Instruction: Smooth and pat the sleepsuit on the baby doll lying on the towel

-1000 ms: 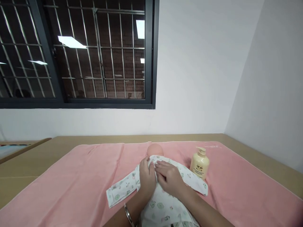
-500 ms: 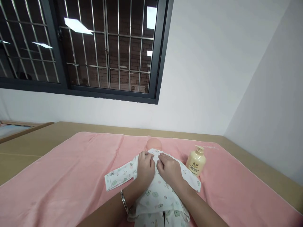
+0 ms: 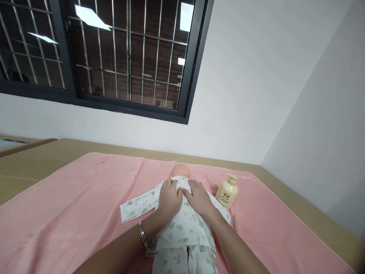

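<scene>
A baby doll [image 3: 180, 171] lies on a pink blanket, its bald head pointing away from me. It wears a white printed top [image 3: 184, 228] and matching trousers [image 3: 172, 260]. My left hand [image 3: 170, 198] rests on the left of the upper torso, fingers stretched out, a silver bangle [image 3: 143, 234] on its wrist. Flat on the right of the upper torso lies my right hand [image 3: 199, 198], its thumb close to the left one. One sleeve [image 3: 138, 206] stretches out to the left. The other is partly covered by my right arm.
A yellow pump bottle [image 3: 227, 192] stands right of the doll, by the sleeve. The pink blanket [image 3: 85, 198] covers most of a wooden surface [image 3: 37, 160]. Behind are a white wall [image 3: 242, 95] and a barred window [image 3: 128, 57].
The view has shifted, so doll and bottle appear slightly further left. Both hands stay on the upper torso; the right fingers now look flatter and more stretched out.
</scene>
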`<state>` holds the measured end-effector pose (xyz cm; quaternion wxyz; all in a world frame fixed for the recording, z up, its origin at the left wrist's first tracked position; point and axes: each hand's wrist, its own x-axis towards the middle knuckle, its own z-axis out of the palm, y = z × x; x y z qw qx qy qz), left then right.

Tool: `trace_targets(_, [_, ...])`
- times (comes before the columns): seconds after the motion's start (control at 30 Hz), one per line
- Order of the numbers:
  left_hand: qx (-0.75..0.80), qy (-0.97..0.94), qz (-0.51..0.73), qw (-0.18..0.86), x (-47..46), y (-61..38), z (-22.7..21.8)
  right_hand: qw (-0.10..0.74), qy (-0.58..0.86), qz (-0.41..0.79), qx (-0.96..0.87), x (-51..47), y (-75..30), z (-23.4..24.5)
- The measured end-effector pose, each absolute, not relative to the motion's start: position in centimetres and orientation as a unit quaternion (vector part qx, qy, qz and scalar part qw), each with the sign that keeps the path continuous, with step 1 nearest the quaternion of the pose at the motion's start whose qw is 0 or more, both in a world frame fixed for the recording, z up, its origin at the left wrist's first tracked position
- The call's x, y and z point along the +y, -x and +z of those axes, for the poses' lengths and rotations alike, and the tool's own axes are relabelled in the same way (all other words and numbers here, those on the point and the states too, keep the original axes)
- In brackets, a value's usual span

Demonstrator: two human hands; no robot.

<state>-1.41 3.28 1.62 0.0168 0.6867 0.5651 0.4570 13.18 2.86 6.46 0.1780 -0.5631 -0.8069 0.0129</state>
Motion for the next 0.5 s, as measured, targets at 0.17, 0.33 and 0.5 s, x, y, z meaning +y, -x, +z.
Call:
trace_targets(0.17, [0.604,-0.693,0.394,0.025,3.8,1.5,2.2,0.138,0.599,-0.071,-0.786,1.1,-11.4,7.2])
trace_targets(0.33, [0.565,-0.712,0.417,0.022,4.2,1.6,1.7,0.148,0.605,-0.023,-0.782,1.7,-11.9,7.4])
trace_targets(0.5, [0.529,-0.713,0.46,0.001,4.0,1.4,1.0,0.17,0.562,0.045,-0.808,3.2,-13.5,7.2])
